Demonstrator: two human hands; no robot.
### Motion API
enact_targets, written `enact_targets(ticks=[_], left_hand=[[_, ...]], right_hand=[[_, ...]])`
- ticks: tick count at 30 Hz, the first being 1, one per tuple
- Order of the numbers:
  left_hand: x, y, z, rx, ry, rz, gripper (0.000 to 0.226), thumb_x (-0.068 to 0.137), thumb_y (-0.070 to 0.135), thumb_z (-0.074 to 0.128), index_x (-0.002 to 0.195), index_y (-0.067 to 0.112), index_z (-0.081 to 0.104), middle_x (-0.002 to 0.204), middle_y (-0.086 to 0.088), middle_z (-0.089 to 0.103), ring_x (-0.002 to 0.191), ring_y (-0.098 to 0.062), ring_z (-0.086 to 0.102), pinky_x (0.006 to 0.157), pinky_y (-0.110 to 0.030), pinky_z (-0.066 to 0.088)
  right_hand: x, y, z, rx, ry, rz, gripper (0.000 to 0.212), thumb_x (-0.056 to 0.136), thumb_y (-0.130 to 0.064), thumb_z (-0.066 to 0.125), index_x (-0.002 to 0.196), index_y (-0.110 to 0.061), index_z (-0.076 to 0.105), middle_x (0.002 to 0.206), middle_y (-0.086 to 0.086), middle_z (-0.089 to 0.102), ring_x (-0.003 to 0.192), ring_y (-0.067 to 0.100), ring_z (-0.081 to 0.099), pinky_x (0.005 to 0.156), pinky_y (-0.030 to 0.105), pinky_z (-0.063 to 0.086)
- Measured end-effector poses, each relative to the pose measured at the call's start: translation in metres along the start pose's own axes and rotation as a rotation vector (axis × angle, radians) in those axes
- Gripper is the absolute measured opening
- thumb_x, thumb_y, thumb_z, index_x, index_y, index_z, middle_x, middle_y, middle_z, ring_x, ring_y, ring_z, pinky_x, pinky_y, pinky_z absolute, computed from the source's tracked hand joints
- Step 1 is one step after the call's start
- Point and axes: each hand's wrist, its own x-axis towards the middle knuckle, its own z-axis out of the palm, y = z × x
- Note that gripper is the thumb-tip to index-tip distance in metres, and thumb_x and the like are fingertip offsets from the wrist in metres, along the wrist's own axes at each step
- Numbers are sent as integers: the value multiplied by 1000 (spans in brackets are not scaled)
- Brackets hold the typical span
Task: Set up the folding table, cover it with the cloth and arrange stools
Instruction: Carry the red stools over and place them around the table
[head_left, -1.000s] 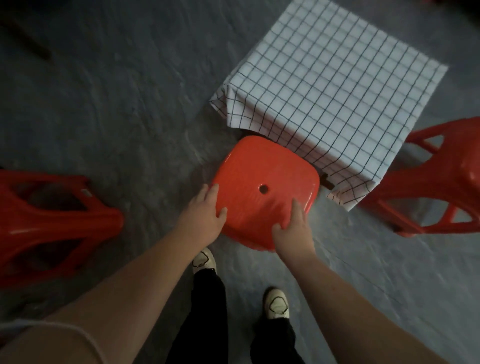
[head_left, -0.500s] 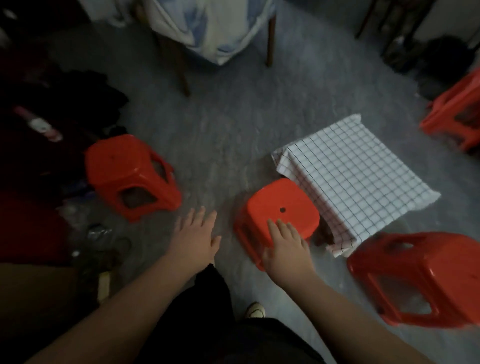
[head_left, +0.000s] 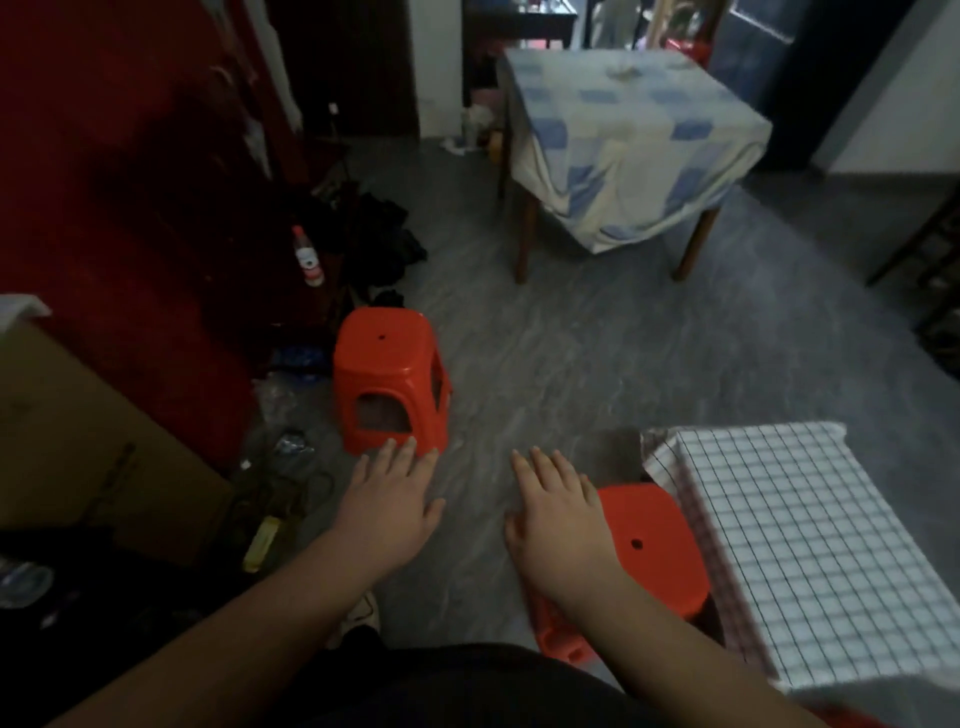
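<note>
Stools: one (head_left: 652, 545) sat tucked against the near-left edge of the checked-cloth table (head_left: 779, 519), another (head_left: 387, 376) stood far-left; both hands' grip, left (head_left: 389, 501) and right (head_left: 558, 522), was spread, holding nothing; judged best to take the far stool by both seat edges.

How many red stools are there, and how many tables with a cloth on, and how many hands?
Red stools: 2, one standing alone on the floor and one beside the checked table
Cloth-covered tables: 2, the low checked one and the tall blue-and-cream one
Hands: 2, left hand and right hand, both open and holding nothing
Total: 6
</note>
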Motion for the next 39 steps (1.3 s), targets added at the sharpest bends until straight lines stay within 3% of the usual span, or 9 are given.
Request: enact_targets(ticks=[10,15,20,28,39], left_hand=[[37,-113,-23,-109,11,-122,70,98,55,36,158,28,15,167,-5,9,153,-28,6,122,-49,11],[81,-178,-44,-100,14,-107,69,98,55,34,159,27,14,167,-6,8,153,-28,5,122,-51,10],[129,-237,-66,-105,-7,-94,69,100,55,33,159,28,10,167,-6,6,153,-29,3,122,-53,9],[204,-288,-73,-126,-48,-82,69,100,56,33,159,29,10,167,-6,7,153,-29,2,123,-52,7],[372,-313,-76,-129,-107,-174,70,98,56,35,158,28,13,167,-6,10,153,-29,5,122,-51,10]], right_hand=[[103,-106,2,-108,-98,-162,71,98,-51,34,160,-24,12,168,3,13,155,26,6,123,52,12],[160,-152,7,-91,-63,-131,80,88,-60,8,160,-25,13,167,4,15,155,28,9,123,52,14],[222,-188,15,-62,-64,-70,69,100,-55,30,160,-25,12,168,5,13,155,27,7,123,51,13],[310,-209,21,-28,-88,-12,69,101,-54,32,160,-25,13,168,3,14,155,25,7,123,51,14],[498,-171,17,-5,-125,-103,71,99,-51,39,160,-24,13,167,3,15,154,26,9,123,49,15]])
